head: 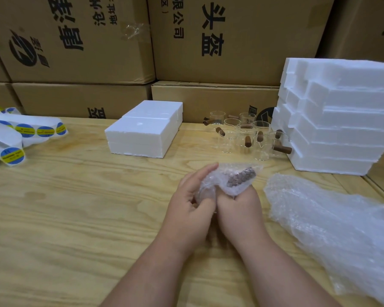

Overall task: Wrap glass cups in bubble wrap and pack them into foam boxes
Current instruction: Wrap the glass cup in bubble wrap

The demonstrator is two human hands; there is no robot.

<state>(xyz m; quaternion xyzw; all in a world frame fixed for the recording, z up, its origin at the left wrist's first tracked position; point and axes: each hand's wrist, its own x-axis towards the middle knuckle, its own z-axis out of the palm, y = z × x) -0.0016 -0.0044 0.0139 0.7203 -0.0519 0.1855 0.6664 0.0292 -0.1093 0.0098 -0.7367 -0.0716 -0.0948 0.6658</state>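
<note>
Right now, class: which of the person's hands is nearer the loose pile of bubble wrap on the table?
Right. The right hand grips the wrapped cup just left of the bubble wrap pile; the left hand holds the cup's far side, farther away.

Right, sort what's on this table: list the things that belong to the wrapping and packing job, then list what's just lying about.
Part of the job:
- bubble-wrapped cup, held by the left hand and right hand
- unwrapped glass cups
- loose bubble wrap
- closed foam box
- stacked foam boxes

Just lying about:
- sticker strips
- cardboard cartons behind the table
</note>
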